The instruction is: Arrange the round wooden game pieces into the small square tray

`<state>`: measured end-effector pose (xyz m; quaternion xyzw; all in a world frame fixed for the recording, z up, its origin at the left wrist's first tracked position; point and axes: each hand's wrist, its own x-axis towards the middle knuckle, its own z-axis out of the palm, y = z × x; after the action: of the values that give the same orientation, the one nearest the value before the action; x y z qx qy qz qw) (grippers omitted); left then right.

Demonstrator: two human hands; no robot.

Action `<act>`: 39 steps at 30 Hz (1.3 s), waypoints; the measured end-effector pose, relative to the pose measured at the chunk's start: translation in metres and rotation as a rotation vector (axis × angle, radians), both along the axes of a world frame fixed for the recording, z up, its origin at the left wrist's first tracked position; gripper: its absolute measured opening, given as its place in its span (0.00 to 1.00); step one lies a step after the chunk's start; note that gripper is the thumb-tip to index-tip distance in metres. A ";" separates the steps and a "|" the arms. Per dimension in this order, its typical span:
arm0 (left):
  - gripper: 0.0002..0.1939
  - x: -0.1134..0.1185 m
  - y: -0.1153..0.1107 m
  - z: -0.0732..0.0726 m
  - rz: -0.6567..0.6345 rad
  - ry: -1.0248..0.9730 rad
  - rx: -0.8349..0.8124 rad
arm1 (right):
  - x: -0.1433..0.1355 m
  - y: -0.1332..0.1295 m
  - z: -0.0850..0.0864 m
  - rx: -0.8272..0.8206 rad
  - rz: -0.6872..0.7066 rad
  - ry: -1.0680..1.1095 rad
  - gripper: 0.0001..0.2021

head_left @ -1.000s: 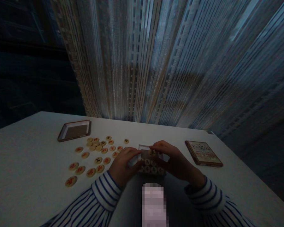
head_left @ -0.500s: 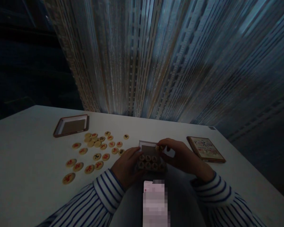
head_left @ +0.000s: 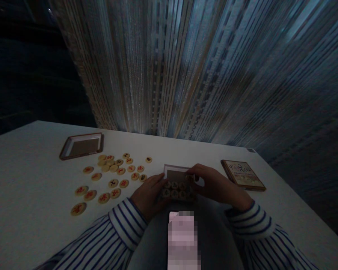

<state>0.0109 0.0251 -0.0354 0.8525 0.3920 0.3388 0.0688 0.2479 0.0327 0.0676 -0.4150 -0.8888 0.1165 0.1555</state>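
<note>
A small open box point(head_left: 175, 174) is tilted toward me at the table's near edge. Inside its lower part lie rows of round Chinese chess pieces point(head_left: 174, 194), and bare brown bottom shows above them. My left hand point(head_left: 147, 195) grips the box along its left side. At the upper right of the box, my right hand point(head_left: 215, 184) pinches one chess piece point(head_left: 189, 177) between thumb and fingers, just over the box's inside. Shadow blurs the marking on that piece and the box's right corner.
Loose chess pieces point(head_left: 113, 183), several with red or black characters, are scattered to the left. An open box lid or tray point(head_left: 83, 146) lies behind them. At right sits a flat decorated box point(head_left: 243, 174). A phone point(head_left: 182, 240) is below the box, and a string curtain point(head_left: 169, 67) hangs behind the table.
My right hand has lowered the chess piece slightly into the box's upper right part. The left hand keeps its grip. The whole view has shifted a little.
</note>
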 end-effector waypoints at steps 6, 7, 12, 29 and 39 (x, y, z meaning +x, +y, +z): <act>0.25 0.001 0.000 -0.001 0.015 0.010 0.041 | 0.000 0.000 0.000 -0.019 -0.002 -0.037 0.13; 0.25 0.001 0.000 -0.001 0.019 0.010 0.054 | 0.000 -0.001 0.000 -0.021 -0.004 -0.041 0.13; 0.25 0.003 0.001 -0.002 0.043 0.028 0.072 | -0.001 -0.001 0.002 -0.023 -0.014 -0.055 0.11; 0.23 0.005 -0.001 0.000 0.044 0.010 0.102 | -0.005 -0.002 0.005 -0.040 -0.014 -0.154 0.09; 0.22 0.005 -0.002 0.003 0.056 0.014 0.097 | -0.006 -0.001 0.001 -0.034 -0.007 -0.188 0.09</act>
<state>0.0162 0.0229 -0.0324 0.8459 0.3993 0.3532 0.0151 0.2419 0.0315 0.0685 -0.4296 -0.8960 0.0914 0.0646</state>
